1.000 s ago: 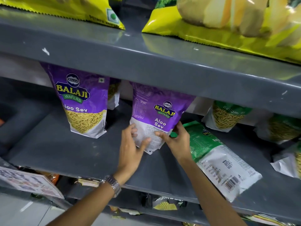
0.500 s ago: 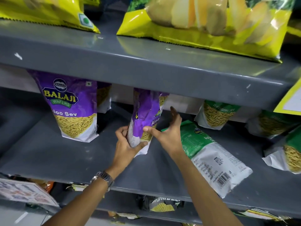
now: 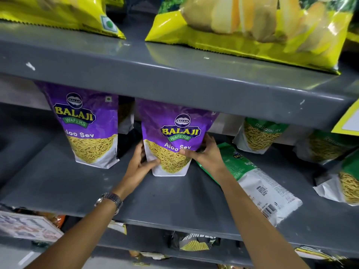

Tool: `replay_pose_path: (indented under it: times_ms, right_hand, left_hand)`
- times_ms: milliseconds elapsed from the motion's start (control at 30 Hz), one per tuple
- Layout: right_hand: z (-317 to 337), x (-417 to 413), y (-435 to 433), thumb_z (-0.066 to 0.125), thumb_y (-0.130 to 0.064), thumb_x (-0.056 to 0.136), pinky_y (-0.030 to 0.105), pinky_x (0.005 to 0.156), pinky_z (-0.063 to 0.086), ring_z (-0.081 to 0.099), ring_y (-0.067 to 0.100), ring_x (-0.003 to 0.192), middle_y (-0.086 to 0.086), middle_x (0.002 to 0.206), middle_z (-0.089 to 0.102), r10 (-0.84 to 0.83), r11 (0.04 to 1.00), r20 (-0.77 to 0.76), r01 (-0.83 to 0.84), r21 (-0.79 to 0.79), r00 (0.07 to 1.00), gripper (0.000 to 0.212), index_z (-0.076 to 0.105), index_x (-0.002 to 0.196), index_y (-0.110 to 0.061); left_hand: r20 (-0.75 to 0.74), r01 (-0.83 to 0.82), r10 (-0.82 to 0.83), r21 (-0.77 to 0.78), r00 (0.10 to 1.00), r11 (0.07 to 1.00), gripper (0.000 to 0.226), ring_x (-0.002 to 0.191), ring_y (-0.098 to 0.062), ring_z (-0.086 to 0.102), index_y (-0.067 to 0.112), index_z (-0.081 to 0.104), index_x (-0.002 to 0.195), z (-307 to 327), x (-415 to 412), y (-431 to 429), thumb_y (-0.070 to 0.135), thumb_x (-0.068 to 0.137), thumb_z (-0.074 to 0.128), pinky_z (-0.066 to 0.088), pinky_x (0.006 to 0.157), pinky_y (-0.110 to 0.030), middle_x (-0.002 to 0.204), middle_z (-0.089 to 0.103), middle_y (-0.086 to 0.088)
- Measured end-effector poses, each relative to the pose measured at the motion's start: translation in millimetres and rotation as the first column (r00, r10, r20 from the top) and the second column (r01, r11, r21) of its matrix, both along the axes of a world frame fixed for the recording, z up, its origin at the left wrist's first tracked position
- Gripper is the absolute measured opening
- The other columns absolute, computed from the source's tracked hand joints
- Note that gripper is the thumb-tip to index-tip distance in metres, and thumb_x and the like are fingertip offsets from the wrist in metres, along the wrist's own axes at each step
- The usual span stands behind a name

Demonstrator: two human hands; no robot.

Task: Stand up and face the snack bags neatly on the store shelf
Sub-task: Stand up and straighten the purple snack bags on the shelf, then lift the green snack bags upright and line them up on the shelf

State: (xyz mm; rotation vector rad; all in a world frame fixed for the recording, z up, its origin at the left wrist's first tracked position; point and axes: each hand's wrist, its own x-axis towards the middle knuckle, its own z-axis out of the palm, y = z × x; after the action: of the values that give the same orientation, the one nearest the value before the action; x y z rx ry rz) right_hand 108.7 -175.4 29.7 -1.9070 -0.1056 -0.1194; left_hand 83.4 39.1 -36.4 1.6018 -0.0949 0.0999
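Note:
A purple Aloo Sev bag (image 3: 172, 136) stands upright on the grey middle shelf (image 3: 77, 183), its front label towards me. My left hand (image 3: 138, 166) grips its lower left edge, thumb on the front. Its lower right edge is held by my right hand (image 3: 206, 154). Another purple Aloo Sev bag (image 3: 87, 125) stands upright to the left, front facing out. Just right of my right hand a green bag (image 3: 250, 181) lies flat on its face, barcode side up.
Several green bags (image 3: 260, 134) lean at the back right of the shelf. The upper shelf (image 3: 174, 74) overhangs the bag tops and carries big yellow chip bags (image 3: 252, 28). A lower shelf (image 3: 147, 243) holds more packets, and a yellow tag (image 3: 347, 121) hangs at right.
The purple bag between my hands was turned from back-side out, through edge-on, to front label facing me, and now stands upright on the shelf. Both hands stayed on it.

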Motion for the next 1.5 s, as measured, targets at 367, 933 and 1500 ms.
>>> replay_pose_path:
  times_ms: [367,933,1500]
  right_hand:
    - [-8.5,-13.7,7.4,0.087,-0.023,0.058,0.032,0.081,0.056,0.067,0.016,0.095,0.007,0.108,0.071,-0.040,0.999,-0.024,0.040,0.024,0.999,0.048,0.062,0.098,-0.025]
    - [4.4,-53.3,-131.6,0.082,-0.026,0.068,0.026,0.080,0.045,0.062,0.022,0.106,0.005,0.112,0.066,-0.427,0.896,0.059,0.431,-0.108,0.902,0.053,0.059,0.114,-0.012]
    - [-2.6,-79.0,-245.8,0.084,-0.024,0.064,0.023,0.061,0.054,0.071,0.015,0.080,0.009,0.101,0.070,-0.081,0.992,-0.416,0.115,0.059,0.906,0.050,0.057,0.105,-0.012]
  left_hand:
    - [-0.012,0.005,-0.003,0.113,1.000,0.994,0.071,0.113,-0.009,0.064,0.045,0.052,0.115,0.5,9.6,8.5,0.055,0.054,0.086,0.052,0.099,-0.044,0.117,0.069,0.014]
    - [-0.561,-0.157,-0.016,-0.258,0.827,0.953,0.058,0.089,-0.022,0.053,0.003,0.039,0.125,30.8,-80.3,-182.9,-0.001,0.077,0.072,0.044,0.073,-0.030,0.112,0.048,-0.010]
    - [-0.499,-0.049,-0.094,-0.267,0.862,0.962,0.049,0.092,-0.022,0.070,0.014,0.054,0.106,32.9,-82.4,-268.2,0.016,0.067,0.085,0.061,0.070,-0.039,0.107,0.069,-0.010]
